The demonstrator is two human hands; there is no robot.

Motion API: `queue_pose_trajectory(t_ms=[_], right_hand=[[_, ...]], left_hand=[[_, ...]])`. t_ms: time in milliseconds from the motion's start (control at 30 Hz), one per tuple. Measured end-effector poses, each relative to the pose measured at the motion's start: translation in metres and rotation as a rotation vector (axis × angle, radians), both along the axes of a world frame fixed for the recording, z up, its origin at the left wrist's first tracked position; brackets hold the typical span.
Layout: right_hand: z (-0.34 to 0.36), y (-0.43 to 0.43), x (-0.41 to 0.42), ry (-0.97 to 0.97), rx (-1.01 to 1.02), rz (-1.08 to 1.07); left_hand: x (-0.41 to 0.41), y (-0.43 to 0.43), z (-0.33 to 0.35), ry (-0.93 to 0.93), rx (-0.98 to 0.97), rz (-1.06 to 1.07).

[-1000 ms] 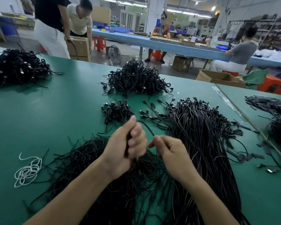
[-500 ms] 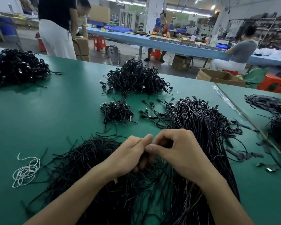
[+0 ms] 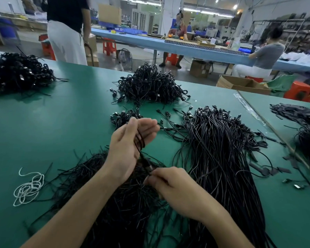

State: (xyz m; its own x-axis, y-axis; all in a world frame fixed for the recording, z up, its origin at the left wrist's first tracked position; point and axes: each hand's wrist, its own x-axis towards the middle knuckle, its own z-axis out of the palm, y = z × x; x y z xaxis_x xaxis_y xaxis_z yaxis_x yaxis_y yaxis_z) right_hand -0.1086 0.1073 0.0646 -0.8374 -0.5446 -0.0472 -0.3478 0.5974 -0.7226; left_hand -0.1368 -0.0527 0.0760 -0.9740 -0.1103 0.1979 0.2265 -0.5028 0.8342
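Note:
My left hand (image 3: 129, 149) is raised above the green table (image 3: 64, 126), fingers fairly straight. Loops of a thin black cable (image 3: 140, 140) run across its palm between thumb and fingers. The cable leads down to my right hand (image 3: 170, 188), which pinches its end with thumb and fingertips just above a heap of loose black ties (image 3: 115, 203). A long bundle of black cables (image 3: 220, 158) with connectors at the far end lies to the right of my hands.
A small pile of coiled cables (image 3: 123, 117) lies beyond my left hand, a bigger pile (image 3: 150, 85) behind it and another (image 3: 16, 74) at far left. White string (image 3: 28, 188) lies near left. People stand and sit at a blue bench beyond the table.
My hands were together low over the ties half a second ago. The left hand has since risen and opened with the cable looped on it; the right has drawn back toward me.

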Motion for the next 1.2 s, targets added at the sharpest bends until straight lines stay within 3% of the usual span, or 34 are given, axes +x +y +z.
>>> queue_pose_trajectory(t_ms=[100,200,267,367,467,567,667,833,933,1000,1100,1200], right_hand=[[0.015,0.002,0.002,0.147,0.038,-0.017],[0.030,0.010,-0.007,0.289,-0.007,-0.125],[0.035,0.014,-0.012,0.341,-0.101,-0.169],[0.033,0.014,-0.015,0.258,-0.355,-0.210],[0.027,0.014,-0.017,0.030,-0.591,-0.200],[0.022,0.013,-0.013,-0.194,-0.744,-0.066],[0.020,0.012,-0.011,-0.136,-0.622,-0.038],[0.024,0.009,-0.012,0.203,-0.282,-0.115],[0.025,0.005,-0.011,0.270,-0.251,-0.109],[0.024,0.002,-0.011,0.288,-0.267,-0.114],[0.021,-0.007,-0.010,0.335,-0.256,-0.112],[0.021,-0.010,-0.011,0.333,-0.222,-0.104]], left_hand=[[0.003,-0.003,-0.013,0.056,-0.624,0.113],[0.014,-0.001,-0.012,0.021,-0.860,-0.113],[0.020,0.002,-0.011,-0.061,-0.765,-0.251],[0.028,0.000,-0.008,-0.163,-0.629,-0.377],[0.028,-0.007,-0.004,-0.188,-0.335,-0.578],[0.027,-0.013,-0.001,-0.197,-0.163,-0.687],[0.025,-0.015,-0.001,-0.238,-0.162,-0.663],[0.023,-0.007,0.001,-0.268,-0.387,-0.376],[0.023,-0.003,-0.003,-0.251,-0.399,-0.231],[0.025,-0.002,-0.001,-0.278,-0.285,-0.270],[0.030,-0.002,0.001,-0.419,-0.070,-0.488],[0.029,-0.004,-0.004,-0.503,-0.147,-0.527]])
